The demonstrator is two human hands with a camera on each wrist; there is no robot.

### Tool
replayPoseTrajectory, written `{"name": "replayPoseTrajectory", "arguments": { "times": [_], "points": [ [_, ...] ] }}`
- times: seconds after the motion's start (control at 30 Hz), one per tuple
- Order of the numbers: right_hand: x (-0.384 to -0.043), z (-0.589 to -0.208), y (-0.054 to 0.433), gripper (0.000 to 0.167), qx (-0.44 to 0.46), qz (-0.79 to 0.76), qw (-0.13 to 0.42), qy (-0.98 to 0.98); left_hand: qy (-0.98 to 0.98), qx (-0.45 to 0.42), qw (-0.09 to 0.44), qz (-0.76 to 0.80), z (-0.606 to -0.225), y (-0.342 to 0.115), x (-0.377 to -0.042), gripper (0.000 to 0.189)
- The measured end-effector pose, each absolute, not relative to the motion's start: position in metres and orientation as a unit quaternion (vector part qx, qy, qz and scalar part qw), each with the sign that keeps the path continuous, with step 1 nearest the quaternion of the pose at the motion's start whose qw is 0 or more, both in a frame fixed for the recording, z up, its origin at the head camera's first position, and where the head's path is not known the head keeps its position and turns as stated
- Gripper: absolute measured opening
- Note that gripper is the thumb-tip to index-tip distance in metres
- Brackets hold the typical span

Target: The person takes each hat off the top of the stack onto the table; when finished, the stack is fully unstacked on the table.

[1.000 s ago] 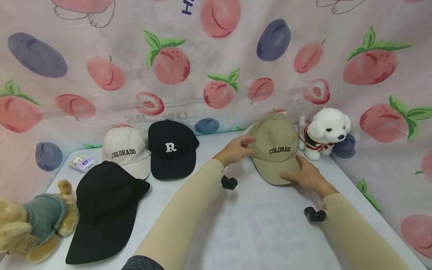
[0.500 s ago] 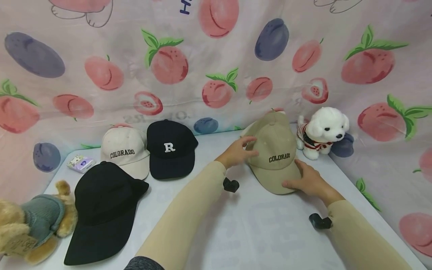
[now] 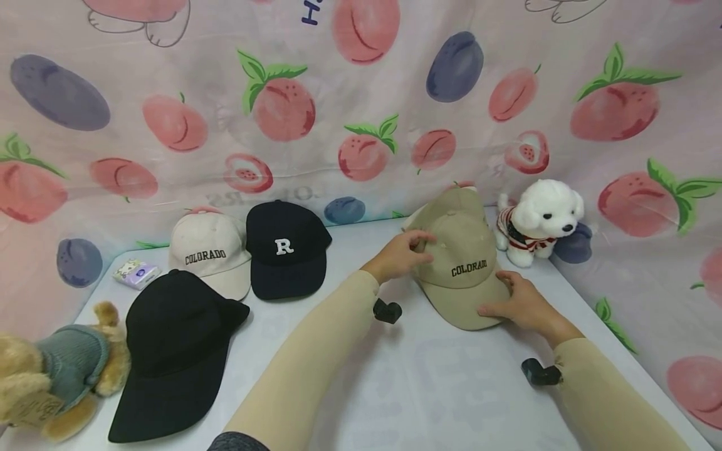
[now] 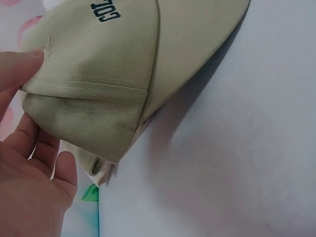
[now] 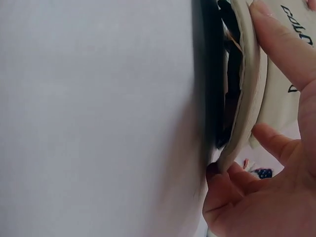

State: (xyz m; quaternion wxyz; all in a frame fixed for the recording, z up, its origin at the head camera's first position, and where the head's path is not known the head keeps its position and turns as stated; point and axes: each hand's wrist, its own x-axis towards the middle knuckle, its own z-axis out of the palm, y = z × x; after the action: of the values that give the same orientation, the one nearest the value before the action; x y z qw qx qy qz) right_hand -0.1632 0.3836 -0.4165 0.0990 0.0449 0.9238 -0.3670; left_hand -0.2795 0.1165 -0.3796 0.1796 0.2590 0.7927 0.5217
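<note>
A tan baseball cap point(image 3: 459, 257) lettered COLORADO stands at the right of the table, brim toward me. My left hand point(image 3: 397, 255) pinches its left side; the left wrist view shows the thumb over the crown and fingers behind the cloth edge. At the brim's right side, my right hand point(image 3: 521, 302) grips with the thumb on top and fingertips under the edge, as the right wrist view shows. More tan cloth point(image 3: 459, 203) rises behind the cap's crown; whether it is a second cap I cannot tell. Dark material shows beneath the brim.
Right of the tan cap stands a white plush dog point(image 3: 541, 219). Farther left are a navy cap point(image 3: 289, 250), a cream cap point(image 3: 209, 250), a black cap point(image 3: 175, 357), a purple packet point(image 3: 137, 274) and a brown plush toy point(image 3: 73, 363). A fruit-print curtain point(image 3: 316, 156) hangs behind the table.
The tan cap has come toward me and slightly right, its brim nearer the table's front. My right hand moved with the brim; my left hand shifted slightly right. Other caps stayed put.
</note>
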Motion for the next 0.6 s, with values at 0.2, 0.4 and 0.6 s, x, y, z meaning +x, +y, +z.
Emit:
{"name": "replayPoseTrajectory", "arguments": {
  "times": [0.2,0.4,0.6],
  "points": [
    [-0.159,-0.413,0.387,0.116,0.073,-0.391,0.119,0.910,0.794,0.258,0.183,0.519,-0.374,0.114,-0.278,0.032],
    [-0.157,-0.412,0.391,0.108,0.068,-0.390,0.109,0.912,0.791,0.265,0.182,0.521,-0.367,0.109,-0.275,0.027],
    [-0.151,-0.406,0.391,0.095,0.047,-0.386,0.089,0.917,0.797,0.283,0.172,0.505,-0.363,0.101,-0.275,0.021]
  ]
}}
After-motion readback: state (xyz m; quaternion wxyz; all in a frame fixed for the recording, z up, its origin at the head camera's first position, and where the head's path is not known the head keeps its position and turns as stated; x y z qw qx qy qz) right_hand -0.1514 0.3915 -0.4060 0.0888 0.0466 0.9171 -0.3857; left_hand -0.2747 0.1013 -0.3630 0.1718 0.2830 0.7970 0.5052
